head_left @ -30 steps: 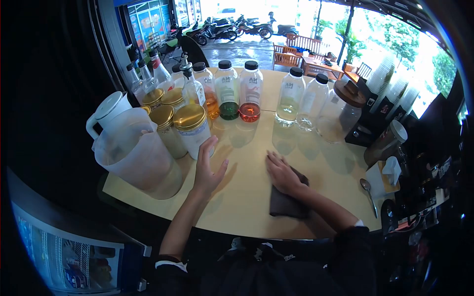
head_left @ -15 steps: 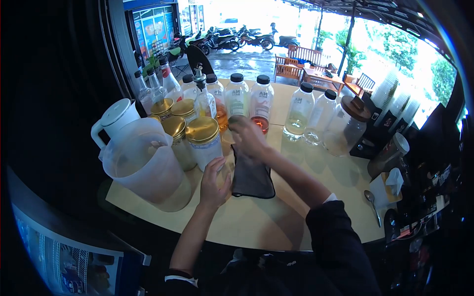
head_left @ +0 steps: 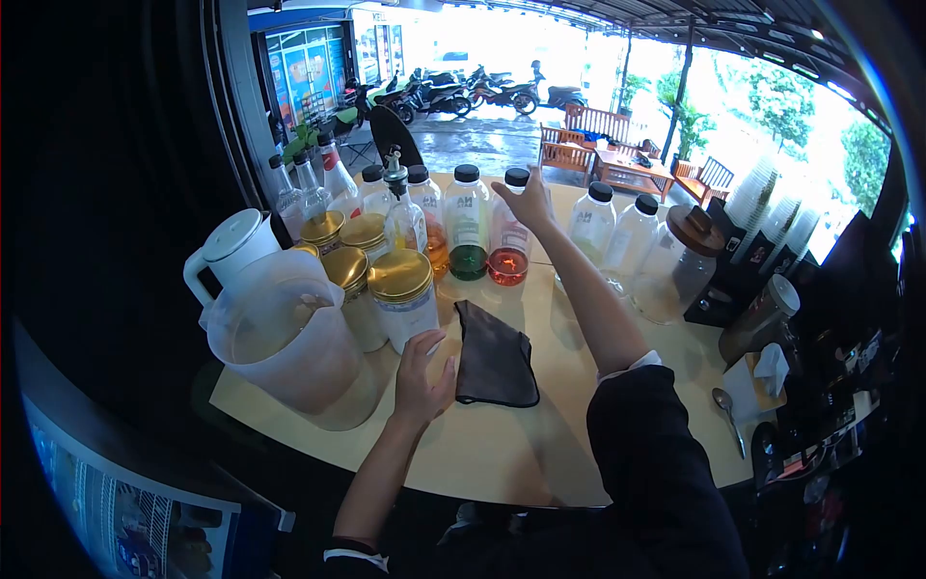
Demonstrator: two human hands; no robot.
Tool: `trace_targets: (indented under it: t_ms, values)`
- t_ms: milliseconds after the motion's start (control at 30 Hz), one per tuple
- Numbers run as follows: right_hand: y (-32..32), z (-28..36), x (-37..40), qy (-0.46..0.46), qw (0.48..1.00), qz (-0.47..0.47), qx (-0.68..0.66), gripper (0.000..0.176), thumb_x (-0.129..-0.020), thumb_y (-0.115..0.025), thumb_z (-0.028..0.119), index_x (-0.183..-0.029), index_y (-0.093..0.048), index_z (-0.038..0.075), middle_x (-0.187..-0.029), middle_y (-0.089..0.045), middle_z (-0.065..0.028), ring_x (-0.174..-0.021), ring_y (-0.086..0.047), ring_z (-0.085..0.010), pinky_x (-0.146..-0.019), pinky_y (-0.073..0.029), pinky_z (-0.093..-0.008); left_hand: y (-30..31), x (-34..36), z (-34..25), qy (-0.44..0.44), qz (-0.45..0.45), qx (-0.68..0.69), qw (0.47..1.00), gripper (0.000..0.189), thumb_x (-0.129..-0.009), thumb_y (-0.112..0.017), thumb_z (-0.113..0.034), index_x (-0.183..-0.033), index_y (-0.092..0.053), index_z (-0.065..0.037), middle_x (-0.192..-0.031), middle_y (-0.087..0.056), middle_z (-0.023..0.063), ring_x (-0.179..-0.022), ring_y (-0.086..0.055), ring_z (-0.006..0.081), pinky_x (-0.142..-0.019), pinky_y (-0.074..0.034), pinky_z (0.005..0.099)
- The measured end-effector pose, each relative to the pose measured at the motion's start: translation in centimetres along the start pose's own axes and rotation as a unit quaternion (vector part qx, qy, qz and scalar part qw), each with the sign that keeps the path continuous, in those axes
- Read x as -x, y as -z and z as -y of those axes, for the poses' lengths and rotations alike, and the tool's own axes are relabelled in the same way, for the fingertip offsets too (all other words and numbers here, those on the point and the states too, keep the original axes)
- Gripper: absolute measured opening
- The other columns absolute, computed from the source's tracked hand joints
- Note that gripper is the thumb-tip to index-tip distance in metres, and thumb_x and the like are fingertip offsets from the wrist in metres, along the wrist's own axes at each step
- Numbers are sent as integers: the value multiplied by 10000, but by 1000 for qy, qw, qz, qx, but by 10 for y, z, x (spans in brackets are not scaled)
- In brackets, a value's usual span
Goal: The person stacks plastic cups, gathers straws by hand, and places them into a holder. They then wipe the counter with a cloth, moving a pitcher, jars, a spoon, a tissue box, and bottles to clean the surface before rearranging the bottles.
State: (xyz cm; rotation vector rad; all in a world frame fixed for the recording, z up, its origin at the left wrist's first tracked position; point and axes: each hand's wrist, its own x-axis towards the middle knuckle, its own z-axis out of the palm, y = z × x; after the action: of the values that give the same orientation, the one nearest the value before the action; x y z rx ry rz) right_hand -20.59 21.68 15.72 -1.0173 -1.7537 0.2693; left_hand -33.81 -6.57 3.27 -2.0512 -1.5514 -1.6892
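My right hand [head_left: 529,205] reaches to the back of the table, thumb and fingers spread. It overlaps the upper part of a black-capped clear bottle [head_left: 508,236] with red liquid at its bottom. Left of that stands a similar bottle [head_left: 468,227] with green liquid. My left hand [head_left: 422,381] is open, fingers curved and apart, beside a gold-lidded jar [head_left: 407,314] of white contents. A dark grey cloth [head_left: 494,355] with black edging lies flat on the table between my forearms.
A big translucent jug [head_left: 280,338] and a white lidded pitcher [head_left: 231,246] stand at left. Further right are two more capped bottles, a wooden-lidded jar [head_left: 670,275], stacked cups [head_left: 757,193], a spoon [head_left: 730,420] and a tissue box [head_left: 750,391]. Glass bottles fill the back left.
My right hand has moved from above the cloth, away from me and to the right, to the red-liquid bottle, its fingers now spread. My left hand stays by the jar.
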Motion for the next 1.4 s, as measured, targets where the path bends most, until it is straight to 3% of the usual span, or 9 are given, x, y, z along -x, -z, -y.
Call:
trace_targets:
  t_ms: [67,300,433,633,767,933,1033,1233,1400]
  values:
    - [-6,-7,4,-37,999,5,-35,528,-762,-703,382,-1016,-514,-40,-972,-627,-223,-952,-607,-354,-832,-460,-429,-1,1,0,7,-16,7,1000,423,-759,-641,-25,-1151,-484,-32,-1115,-522,173,-1049,-535,326,-897,-433,382]
    - [39,11,26,10,997,4,-81,490,-781,-688,377,-1007,-541,-32,-961,-635,-216,-940,-608,-355,-810,-460,-426,-24,-52,-34,-146,-4,-1,989,398,-766,-654,-77,-1131,-506,-22,-1114,-526,157,-1013,-548,340,-873,-452,390]
    - [100,29,47,43,995,1,-95,490,-777,-697,379,-1007,-554,-29,-959,-644,-193,-930,-617,-322,-798,-457,-404,-50,-141,-39,-126,-20,-30,991,455,-798,-613,-132,-1196,-444,10,-1275,-424,226,-1217,-400,368,-1045,-292,447]
    - [196,37,98,-2,997,45,-56,472,-799,-683,385,-1010,-546,-15,-934,-645,-175,-917,-627,-282,-794,-452,-385,-120,-237,59,-21,-100,-115,988,763,-776,-636,-254,-1350,-242,58,-1389,-231,323,-1330,-198,434,-1057,-246,511]
    - [246,18,136,-50,997,48,-18,468,-815,-669,381,-1038,-539,-9,-923,-646,-174,-925,-626,-274,-800,-453,-372,-133,-267,96,0,-78,-121,990,731,-793,-629,-292,-1327,-278,62,-1325,-341,311,-1237,-353,434,-1030,-309,474]
    - [299,-31,165,-117,993,-4,23,418,-807,-691,316,-1027,-546,-9,-925,-641,-155,-873,-614,-217,-777,-459,-334,-129,-280,122,66,-35,-162,984,581,-823,-610,-233,-1297,-358,-12,-1051,-548,271,-959,-563,419,-824,-457,468]
    - [330,-48,170,-98,995,-25,-4,385,-828,-681,258,-1072,-539,-4,-924,-625,-80,-850,-582,-128,-762,-460,-289,-115,-263,96,-25,-1,-106,994,504,-845,-590,-225,-1262,-405,-12,-1037,-554,268,-924,-570,419,-808,-458,463]
    - [363,-80,158,-142,987,-58,54,362,-834,-673,236,-1077,-536,7,-902,-652,-91,-836,-598,-127,-745,-474,-291,-101,-235,-54,-180,12,-48,982,474,-907,-545,-244,-1310,-408,-33,-1126,-544,223,-1023,-557,351,-893,-429,401]
    - [376,-107,149,-166,983,-67,41,439,-831,-673,288,-1121,-504,6,-955,-647,-126,-903,-616,-174,-802,-474,-313,-121,-210,-145,-164,73,117,977,499,-904,-579,-228,-1331,-408,-35,-1269,-519,186,-1181,-493,233,-977,-371,340]
